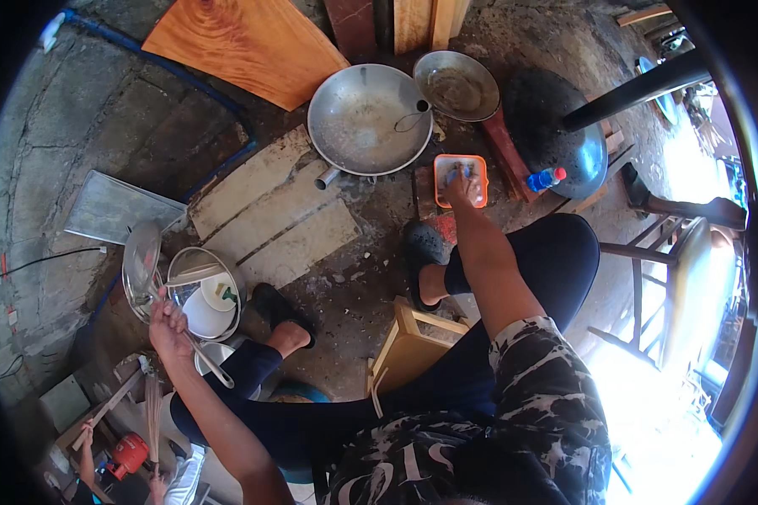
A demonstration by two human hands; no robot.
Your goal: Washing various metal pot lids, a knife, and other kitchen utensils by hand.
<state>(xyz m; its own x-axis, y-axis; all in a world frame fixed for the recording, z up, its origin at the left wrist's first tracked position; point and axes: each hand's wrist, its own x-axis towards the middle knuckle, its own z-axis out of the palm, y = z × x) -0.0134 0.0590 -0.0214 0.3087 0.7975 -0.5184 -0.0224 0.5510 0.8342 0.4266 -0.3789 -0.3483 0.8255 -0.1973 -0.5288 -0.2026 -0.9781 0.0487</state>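
Observation:
My left hand (169, 328) is closed around the long metal handle (208, 361) of a utensil with a wide, round, shiny head (143, 265), perhaps a skimmer or ladle. It is raised beside a metal pot (237, 268) that holds white bowls or plates (207, 314) and a small green item (228, 295). My right hand (462, 188) reaches down into a small orange-rimmed tub (438, 189). Something bluish shows at its fingers, but I cannot tell whether they grip it.
A large metal wok (369, 120), a smaller pan (457, 85) and a dark upturned wok (543, 136) lie ahead. A blue bottle with a red cap (546, 180) stands right of the tub. Wooden boards (278, 208) cover floor at left. Another person's hands (87, 432) show lower left.

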